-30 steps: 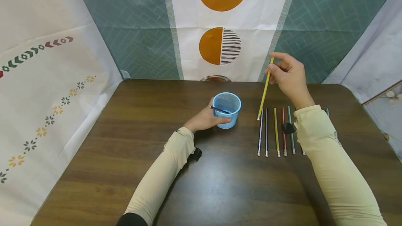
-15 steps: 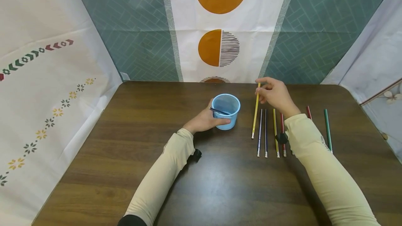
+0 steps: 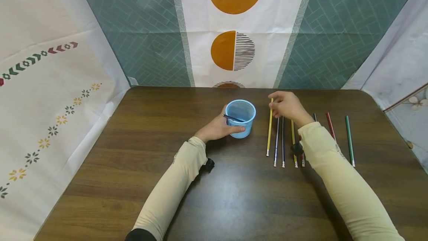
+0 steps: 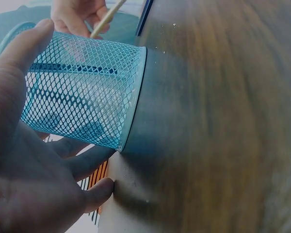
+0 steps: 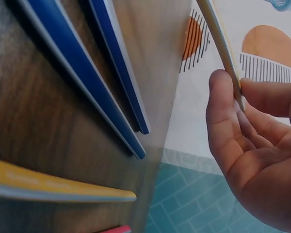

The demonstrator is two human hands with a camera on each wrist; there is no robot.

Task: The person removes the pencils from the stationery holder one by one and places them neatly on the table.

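Observation:
My left hand [image 3: 217,126] holds a light blue mesh pencil cup [image 3: 250,125], its thumb across the near side and its fingers behind. Inside the cup leans a dark pencil [image 3: 234,118]. In the left wrist view, the cup's mesh wall [image 4: 82,92] shows between thumb and fingers. To the right of the cup, my right hand [image 3: 287,106] pinches a yellow pencil [image 3: 269,133] by its upper end between thumb and fingertips. Its eraser end points down toward me. The right wrist view shows this yellow pencil [image 5: 222,43] raised off the table at the pinch.
Several pencils lie in a row under and beside my right forearm: a pale blue one [image 3: 276,144], a dark blue one [image 3: 283,146], a yellow one [image 3: 294,148], a red one [image 3: 330,122] and a green one [image 3: 349,137]. Patterned cloth [image 3: 150,29] hangs behind the brown table [image 3: 117,159].
My right hand has come down and left with the yellow pencil, from above the table's far edge to beside the row. The left hand and cup have stayed in place.

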